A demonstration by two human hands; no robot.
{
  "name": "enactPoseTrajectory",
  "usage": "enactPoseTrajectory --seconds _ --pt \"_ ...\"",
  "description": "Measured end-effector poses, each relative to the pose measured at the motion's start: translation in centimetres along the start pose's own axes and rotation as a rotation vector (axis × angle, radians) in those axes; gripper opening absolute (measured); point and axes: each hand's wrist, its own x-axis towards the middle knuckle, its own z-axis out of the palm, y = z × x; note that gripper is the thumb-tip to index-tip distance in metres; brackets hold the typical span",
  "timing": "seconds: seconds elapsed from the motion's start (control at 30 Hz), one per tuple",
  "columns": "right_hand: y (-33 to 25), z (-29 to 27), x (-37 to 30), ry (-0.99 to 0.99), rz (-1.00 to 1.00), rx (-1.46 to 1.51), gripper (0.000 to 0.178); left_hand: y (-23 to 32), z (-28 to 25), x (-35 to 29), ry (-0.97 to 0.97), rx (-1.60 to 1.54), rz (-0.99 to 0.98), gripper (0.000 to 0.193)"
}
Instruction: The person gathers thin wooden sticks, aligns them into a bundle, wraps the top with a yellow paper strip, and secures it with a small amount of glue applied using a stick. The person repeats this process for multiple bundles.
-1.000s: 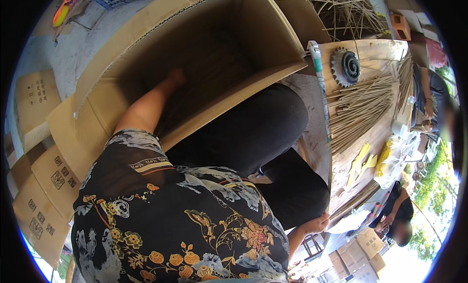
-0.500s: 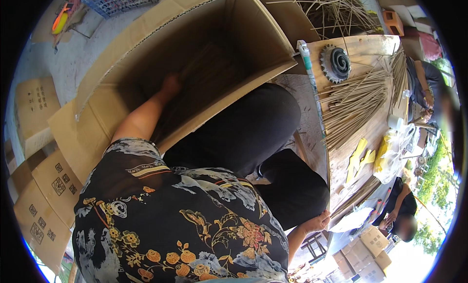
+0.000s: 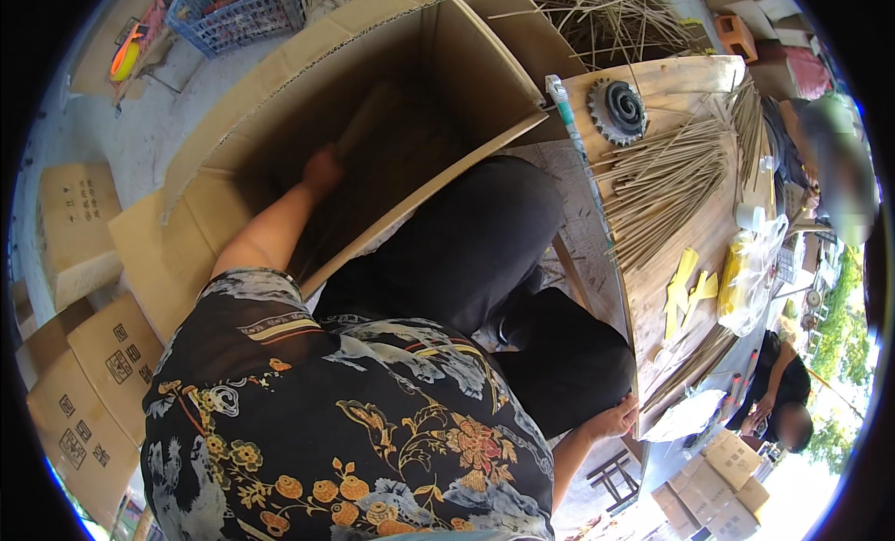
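Deep inside a large open cardboard box (image 3: 210,201), my left hand (image 3: 323,170) is closed around a light-brown bundle of thin sticks (image 3: 365,120). The bundle points toward the box's far side, and shadow blurs its outline. My right hand (image 3: 615,418) is beside my dark-trousered knee (image 3: 578,364), at the near edge of the wooden table (image 3: 653,294). Its fingers are curled; what they hold, if anything, is too small to make out. A spread pile of thin brown sticks (image 3: 667,187) lies on the table.
A dark coil in a toothed round dish (image 3: 616,112), yellow gloves (image 3: 685,294) and a clear plastic bag (image 3: 750,275) are on the table. More sticks (image 3: 615,19) fill a box behind. Cartons (image 3: 79,229) stand left, near a blue crate (image 3: 233,24). Two people work at right.
The light-brown bundle at my left hand has risen and shows more plainly. My right hand stays by my knee. The whole view has shifted slightly.
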Motion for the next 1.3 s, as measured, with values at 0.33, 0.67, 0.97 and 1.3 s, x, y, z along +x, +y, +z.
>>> enactPoseTrajectory --seconds 0.33,0.67,0.97,1.3 --pt "1.0 -0.2 -0.1 -0.015 0.003 0.11 0.029 1.4 -2.6 -1.1 -0.132 -0.052 0.016 0.024" --pt "1.6 0.0 -0.1 0.007 0.023 0.183 0.028 4.8 -9.7 -2.6 -0.151 -0.141 0.289 0.032" --pt "0.5 0.0 -0.5 0.004 0.046 0.284 0.024 16.0 -22.4 -8.6 -0.283 -0.728 0.327 0.03" --pt "-8.3 4.2 3.5 -0.5 -0.369 0.344 0.026 36.4 -31.4 -12.0 -0.695 -1.563 0.907 0.017"
